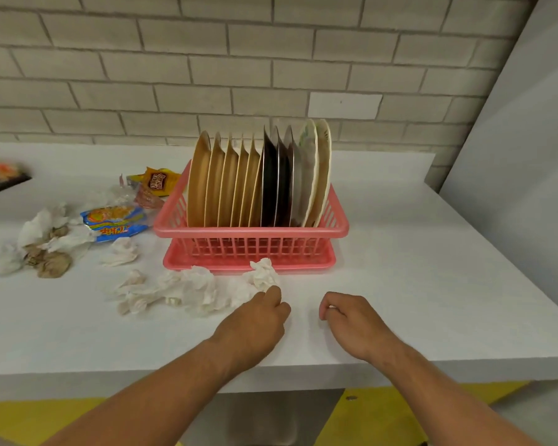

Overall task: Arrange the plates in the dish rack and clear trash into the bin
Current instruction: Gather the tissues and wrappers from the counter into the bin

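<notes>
1. A pink slotted plastic dish rack [252,233] stood on a matching pink drip tray [248,263], packed with upright plates: tan plates [219,185] on the left, black plates [269,185] in the middle, pale patterned plates [313,175] on the right.
2. A crumpled white paper tissue [262,273] lay against the tray's front edge; the left hand [258,323] pinched its near side with curled fingers.
3. The right hand [351,323] rested curled near the front edge of the white countertop [416,284]; whether it held anything could not be told.
4. Loose white tissues [187,289] and printed snack wrappers [116,222] crowded the left; bare counter lay to the right.
</notes>
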